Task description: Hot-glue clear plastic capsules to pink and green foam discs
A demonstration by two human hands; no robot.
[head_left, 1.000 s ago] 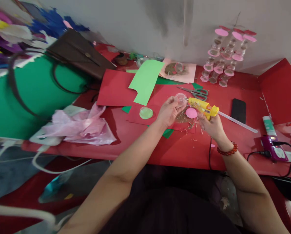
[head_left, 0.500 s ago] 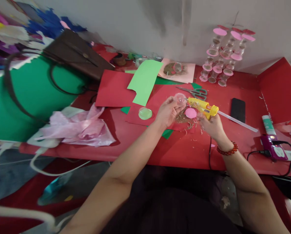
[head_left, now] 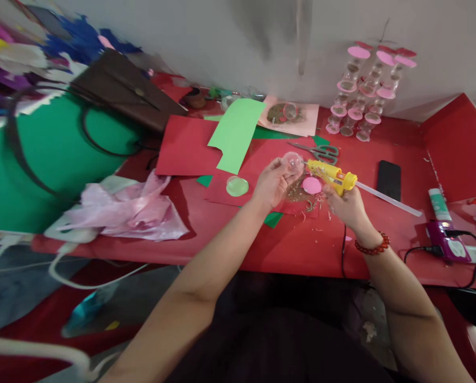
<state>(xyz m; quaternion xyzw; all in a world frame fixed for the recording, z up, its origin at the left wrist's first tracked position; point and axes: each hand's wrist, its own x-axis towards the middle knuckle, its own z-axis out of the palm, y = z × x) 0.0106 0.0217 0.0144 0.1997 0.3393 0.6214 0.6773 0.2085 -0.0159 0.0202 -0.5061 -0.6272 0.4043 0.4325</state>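
Between the fingers of my left hand (head_left: 273,183) is a small clear plastic cup (head_left: 292,163), round end toward me. My right hand (head_left: 344,203) is closed around a yellow hot glue gun (head_left: 333,175), its nozzle at the cup's right edge. A long translucent glue stick (head_left: 389,199) sticks out of the gun's back. Below the gun, a pink paper disc (head_left: 311,185) lies among dry plant shreds (head_left: 299,194) on red paper. To the left of my left hand rests a clear round piece over pale green (head_left: 237,186).
Grey-handled scissors (head_left: 325,153) lie behind the gun. Light green paper (head_left: 240,130) and red sheets (head_left: 188,146) cover the table's middle. A black phone (head_left: 389,180) and a glue tube (head_left: 439,205) are at right, a pink plastic bag (head_left: 130,210) at left. Pink-disc cup strings (head_left: 355,96) stand behind.
The cup has shifted very slightly left and tilted a little in my left hand. My right hand and the glue gun look almost unmoved.
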